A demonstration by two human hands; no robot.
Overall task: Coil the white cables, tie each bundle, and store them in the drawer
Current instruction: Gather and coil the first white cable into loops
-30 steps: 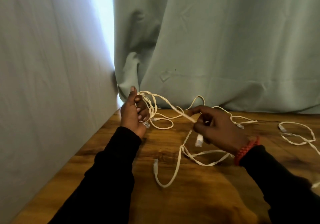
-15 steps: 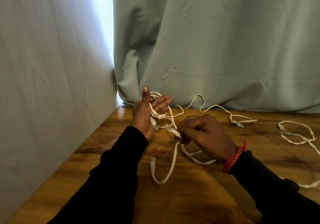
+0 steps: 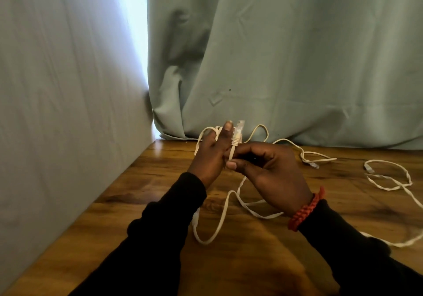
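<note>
A white flat cable (image 3: 223, 215) trails in loose loops over the wooden table (image 3: 137, 199). My left hand (image 3: 209, 156) has several turns of it wound around the palm, thumb pointing up. My right hand (image 3: 267, 172) pinches the cable just below its clear plug (image 3: 238, 133), holding the plug end upright against the left thumb. A second white cable (image 3: 389, 181) lies loose at the right. No drawer is in view.
A pale green curtain (image 3: 274, 66) hangs behind the table's far edge and another sheet (image 3: 68, 89) covers the left side. Another plug end (image 3: 313, 164) lies on the table behind my right hand.
My right hand lifted the plug end from the table up to the left thumb. My left hand turned, its fingers now hidden behind the coil and the right hand.
</note>
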